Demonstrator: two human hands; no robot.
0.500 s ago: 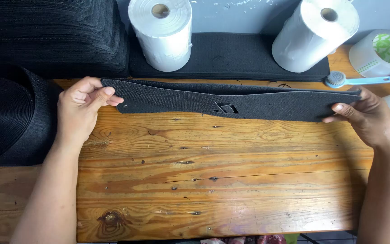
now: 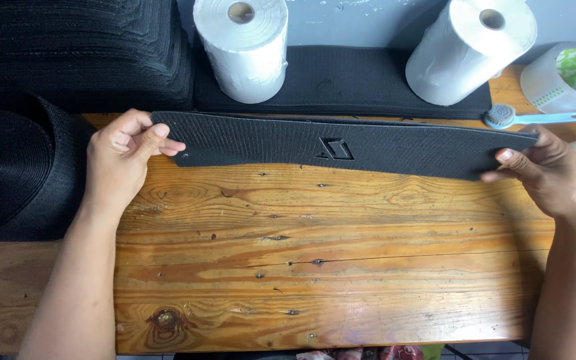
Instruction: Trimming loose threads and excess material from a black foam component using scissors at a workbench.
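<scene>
Head view: a long black textured strip [image 2: 341, 143] is held stretched above the wooden counter [image 2: 328, 267], pinched at 1 end by the left hand [image 2: 125, 157] and at the other by the right hand [image 2: 548, 170]. 2 white paper rolls [image 2: 245, 50] are seen just behind it. Risk judged: the strip could sag mid-span or slip free, since only its ends are gripped.
</scene>
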